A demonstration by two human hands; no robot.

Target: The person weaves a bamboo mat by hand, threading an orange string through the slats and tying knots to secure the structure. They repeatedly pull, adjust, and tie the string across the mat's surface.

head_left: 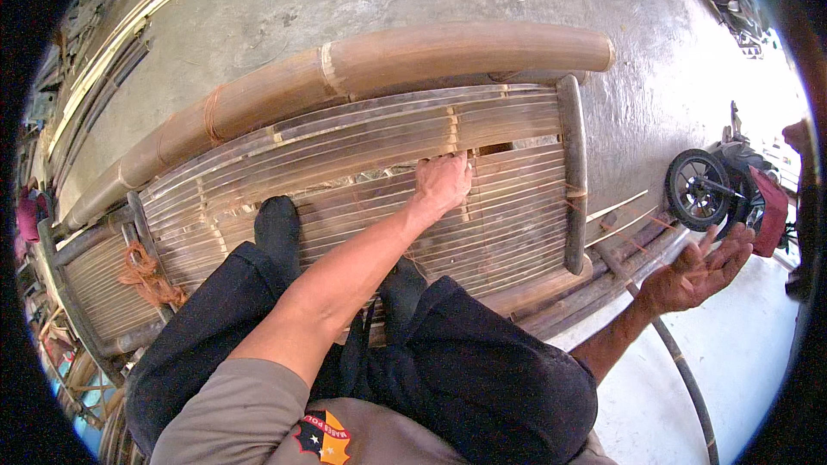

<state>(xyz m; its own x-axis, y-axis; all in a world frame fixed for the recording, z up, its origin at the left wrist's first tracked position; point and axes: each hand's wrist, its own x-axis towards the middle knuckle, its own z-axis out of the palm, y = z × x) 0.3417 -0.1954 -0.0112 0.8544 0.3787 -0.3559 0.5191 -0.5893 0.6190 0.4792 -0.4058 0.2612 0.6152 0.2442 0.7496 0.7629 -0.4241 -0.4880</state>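
Beneath me is a long panel of thin bamboo slats (517,198), with a dark open gap between two groups of slats. My left hand (444,182) is at that gap, its fingers curled down around the edge of a bamboo slat (379,151); the fingertips are partly hidden. Off to the right, my right hand (702,271) is raised clear of the panel with fingers spread and nothing in it. My feet, in dark socks, rest on the slats; the left foot (277,224) lies close to the gap.
A thick bamboo pole (465,50) runs along the far side. A round crossbar (573,172) caps the right end. Orange twine (146,275) hangs in a tangle at the left. More bamboo poles (637,250) and a parked motorcycle (724,185) are at the right.
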